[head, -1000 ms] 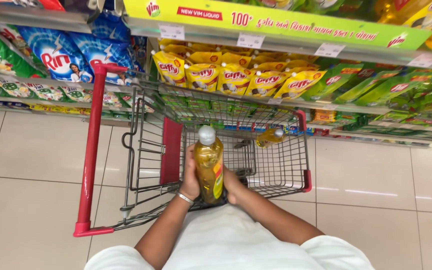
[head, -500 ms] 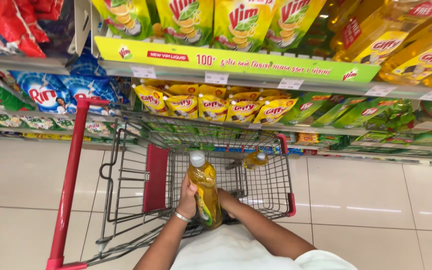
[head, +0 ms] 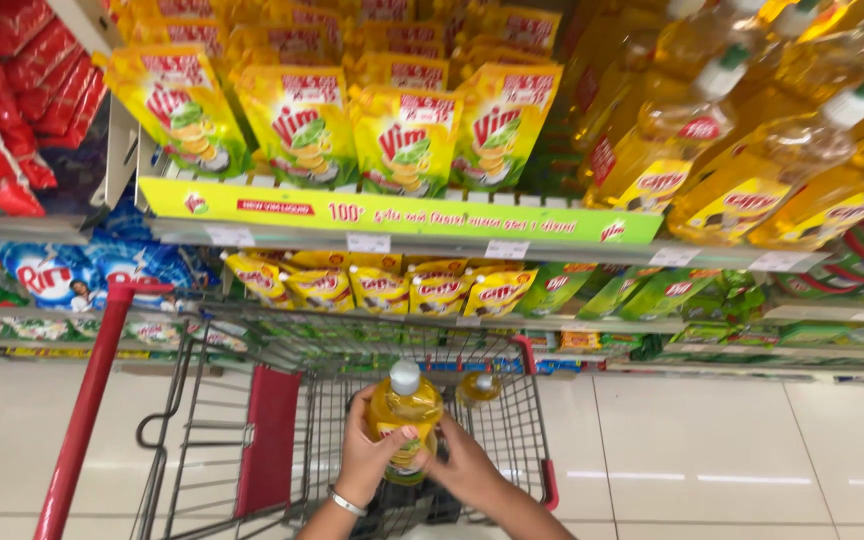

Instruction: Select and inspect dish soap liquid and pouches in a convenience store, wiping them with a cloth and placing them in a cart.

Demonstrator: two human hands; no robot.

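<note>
Yellow bottle (head: pixel 404 415) with white cap, upright over shopping cart (head: pixel 252 440) basket. Clasped both sides: left hand (head: pixel 370 455) wrapped round body, right hand (head: pixel 464 462) cupping lower side for steadiness. Second yellow bottle (head: pixel 478 388) lying deeper in basket. Shelves (head: pixel 392 215) of yellow pouches beyond.

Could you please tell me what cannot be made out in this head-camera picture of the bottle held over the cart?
- Yellow bottle: its lower part, hidden by the left hand and right hand.
- Second bottle in the cart: mostly hidden behind the held one.
- Forearms: cut off by the bottom edge.
- Shelf price tags: too small.
</note>
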